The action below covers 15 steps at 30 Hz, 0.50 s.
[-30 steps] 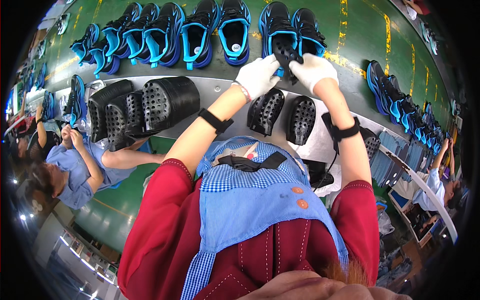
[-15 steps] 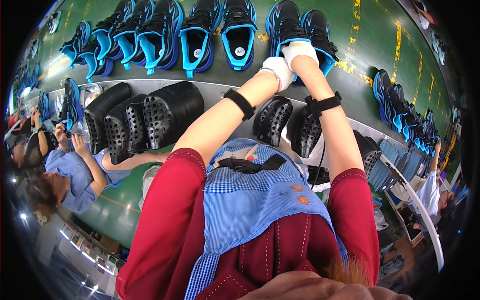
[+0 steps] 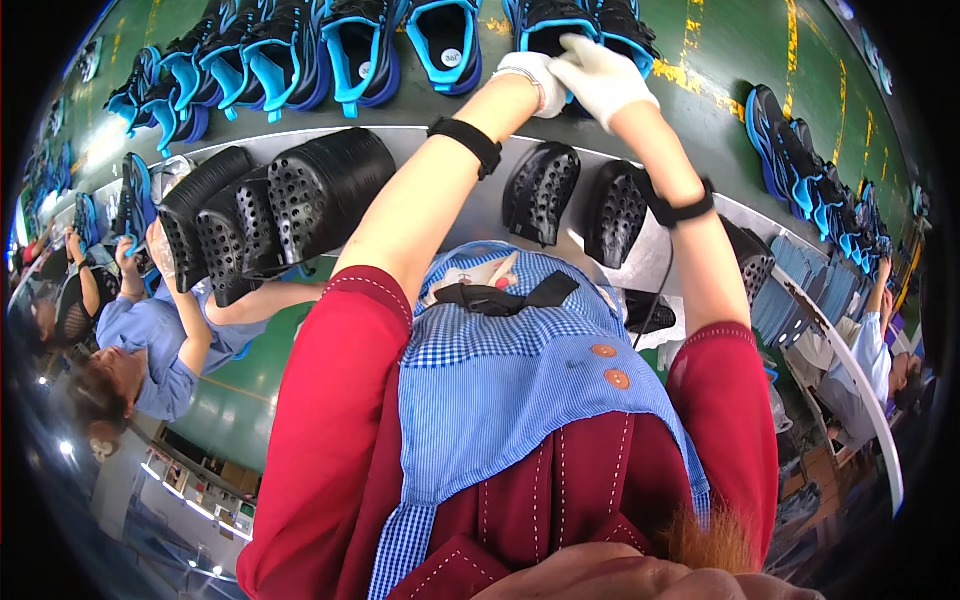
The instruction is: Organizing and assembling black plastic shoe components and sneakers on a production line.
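Having the left hand (image 3: 536,80) and the right hand (image 3: 603,78), both in white gloves (image 3: 612,92), at the opening of a black and blue shoe (image 3: 548,18), near the top edge of the view, on the green surface (image 3: 700,105). With the hands close together, with the left at the near end of the shoe and with fingers hidden; cannot tell if pinching or spread there. With the right just beside it, partly over the opening, with fingers stretched forward and left; cannot tell if gripping something. Just right of this shoe, can see a second shoe (image 3: 624,32); to the left, more shoes (image 3: 308,50) in a row. Nearer, on the grey desk (image 3: 590,148), can see two black forms (image 3: 541,195) full of holes.
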Motion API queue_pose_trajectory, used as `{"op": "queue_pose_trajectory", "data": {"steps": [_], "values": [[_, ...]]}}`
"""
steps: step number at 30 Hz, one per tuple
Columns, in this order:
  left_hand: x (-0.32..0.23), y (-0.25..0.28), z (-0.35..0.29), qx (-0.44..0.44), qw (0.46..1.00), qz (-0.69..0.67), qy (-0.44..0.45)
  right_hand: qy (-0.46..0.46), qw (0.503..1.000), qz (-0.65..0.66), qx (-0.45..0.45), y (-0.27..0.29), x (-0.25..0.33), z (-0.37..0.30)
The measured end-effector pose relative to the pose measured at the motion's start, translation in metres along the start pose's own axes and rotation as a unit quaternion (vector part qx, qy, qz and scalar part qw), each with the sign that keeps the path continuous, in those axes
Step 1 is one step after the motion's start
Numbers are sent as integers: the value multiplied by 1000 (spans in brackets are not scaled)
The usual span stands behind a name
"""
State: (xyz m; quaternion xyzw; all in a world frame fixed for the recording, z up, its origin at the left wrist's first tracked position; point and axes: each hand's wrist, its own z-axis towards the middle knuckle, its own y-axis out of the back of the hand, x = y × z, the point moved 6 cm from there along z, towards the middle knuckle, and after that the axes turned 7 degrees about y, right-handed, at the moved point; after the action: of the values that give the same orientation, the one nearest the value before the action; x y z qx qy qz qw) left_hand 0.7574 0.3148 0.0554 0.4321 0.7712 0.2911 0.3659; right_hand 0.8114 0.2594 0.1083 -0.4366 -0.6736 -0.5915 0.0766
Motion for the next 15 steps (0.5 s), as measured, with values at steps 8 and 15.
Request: {"op": "queue_pose_trajectory", "data": {"steps": [8,15], "values": [[6,-2,-27,-147,987,59,-8,-6,995,-93,-25,-10,-7,-217],[-26,23,-113,-458,881,-70,-98,53,989,-100,-91,-28,-14,-250]]}}
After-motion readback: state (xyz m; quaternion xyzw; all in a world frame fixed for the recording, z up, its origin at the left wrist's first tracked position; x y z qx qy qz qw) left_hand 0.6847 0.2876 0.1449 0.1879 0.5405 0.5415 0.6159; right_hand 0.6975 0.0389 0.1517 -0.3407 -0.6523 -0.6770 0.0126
